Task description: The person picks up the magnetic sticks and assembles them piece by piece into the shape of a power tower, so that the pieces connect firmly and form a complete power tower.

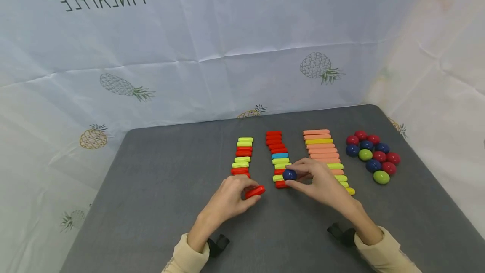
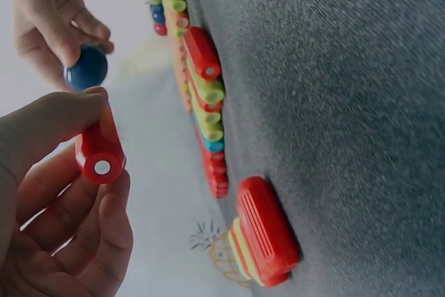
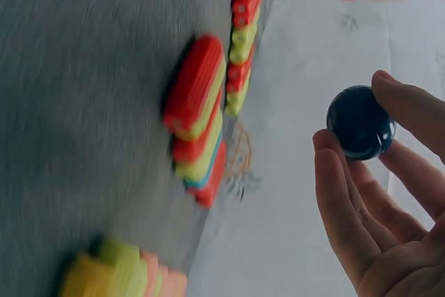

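Note:
A red magnetic stick [image 1: 255, 192] is pinched between the thumb and fingers of my left hand [image 1: 229, 199]; a pale round dot marks its end in the left wrist view. My right hand [image 1: 322, 180] holds a dark blue ball [image 1: 289, 175] by thumb and fingertips. Both hands are raised over the table, stick and ball a short gap apart in the head view. Behind the left hand runs a column of red and yellow-green sticks [image 1: 242, 159]. The ball overlaps the near part of a middle column of red, yellow-green and blue sticks [image 1: 280, 155].
Right of the hands lies a column of orange, yellow and yellow-green sticks [image 1: 322, 146], partly covered by the right hand. Farther right sits a cluster of red, blue and green balls [image 1: 380, 156]. The dark grey table [image 1: 163, 180] backs onto a pineapple-print cloth [image 1: 212, 79].

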Available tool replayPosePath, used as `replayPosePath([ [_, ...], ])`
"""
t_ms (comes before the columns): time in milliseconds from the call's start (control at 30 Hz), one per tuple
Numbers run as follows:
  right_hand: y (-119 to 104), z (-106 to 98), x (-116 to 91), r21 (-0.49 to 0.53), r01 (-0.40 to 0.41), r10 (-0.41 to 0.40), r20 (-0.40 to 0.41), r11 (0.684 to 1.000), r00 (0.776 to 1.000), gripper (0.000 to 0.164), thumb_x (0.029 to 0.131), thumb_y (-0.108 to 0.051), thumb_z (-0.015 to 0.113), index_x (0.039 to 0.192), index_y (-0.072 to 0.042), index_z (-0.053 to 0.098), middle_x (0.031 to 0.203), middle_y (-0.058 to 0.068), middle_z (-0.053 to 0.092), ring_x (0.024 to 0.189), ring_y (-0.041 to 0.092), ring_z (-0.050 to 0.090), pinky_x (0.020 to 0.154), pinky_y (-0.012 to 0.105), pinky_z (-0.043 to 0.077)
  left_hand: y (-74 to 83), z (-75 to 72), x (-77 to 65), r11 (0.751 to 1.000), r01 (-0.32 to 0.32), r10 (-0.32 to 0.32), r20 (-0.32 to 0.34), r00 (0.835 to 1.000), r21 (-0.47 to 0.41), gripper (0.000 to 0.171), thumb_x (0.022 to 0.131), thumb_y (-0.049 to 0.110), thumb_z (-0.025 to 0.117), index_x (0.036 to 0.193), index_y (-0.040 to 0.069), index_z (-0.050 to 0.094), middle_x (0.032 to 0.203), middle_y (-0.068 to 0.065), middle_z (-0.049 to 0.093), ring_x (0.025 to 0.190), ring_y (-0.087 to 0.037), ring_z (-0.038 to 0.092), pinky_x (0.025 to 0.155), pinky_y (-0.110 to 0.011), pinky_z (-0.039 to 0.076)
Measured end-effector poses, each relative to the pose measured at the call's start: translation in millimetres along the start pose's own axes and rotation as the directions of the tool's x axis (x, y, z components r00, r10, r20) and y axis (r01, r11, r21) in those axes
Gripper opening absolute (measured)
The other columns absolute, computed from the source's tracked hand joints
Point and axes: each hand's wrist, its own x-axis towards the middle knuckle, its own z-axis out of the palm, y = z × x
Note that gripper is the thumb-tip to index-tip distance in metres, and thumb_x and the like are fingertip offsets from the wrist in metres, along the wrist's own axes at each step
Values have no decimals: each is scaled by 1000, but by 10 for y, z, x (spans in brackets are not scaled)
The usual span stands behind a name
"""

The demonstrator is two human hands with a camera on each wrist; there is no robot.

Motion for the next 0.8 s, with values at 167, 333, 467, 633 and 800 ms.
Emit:
replayPosePath([
  [167,-41,150,36,56,11,-14,46,998,999,38,82,-10,85,118,-3,75,101,6,71,81,8,70,75,29,63,17,28,35,999,-29,29,-12,1000,-21,18,84,14,85,99,9,79,84,0,71,70,-8,55,65,-16,49],
  [333,-67,246,60,122,25,-38,101,992,994,38,84,-11,84,118,-1,74,105,8,72,79,5,70,76,27,62,29,48,58,998,-43,43,-13,999,-35,17,84,14,85,99,9,79,84,0,72,70,-10,56,65,-15,49],
  [467,-74,300,70,136,29,-45,119,990,992,37,85,-11,83,118,1,73,104,8,72,80,6,71,77,26,62,32,64,64,998,-38,38,-11,999,-40,18,84,14,84,101,8,79,85,-1,73,70,-10,55,65,-15,49],
  [633,-72,380,65,154,22,-44,140,988,989,38,85,-12,83,119,1,73,103,8,74,82,7,71,77,25,62,13,107,68,997,-8,10,27,1000,-82,25,85,13,83,109,5,76,87,-2,73,70,-6,57,66,-14,51],
  [800,-60,474,42,191,-12,-25,190,982,981,49,86,-14,82,128,4,68,114,15,75,84,8,72,79,26,62,-18,171,80,990,18,-4,98,995,-141,40,88,11,79,125,1,68,85,-4,71,67,-1,57,63,-12,52],
])
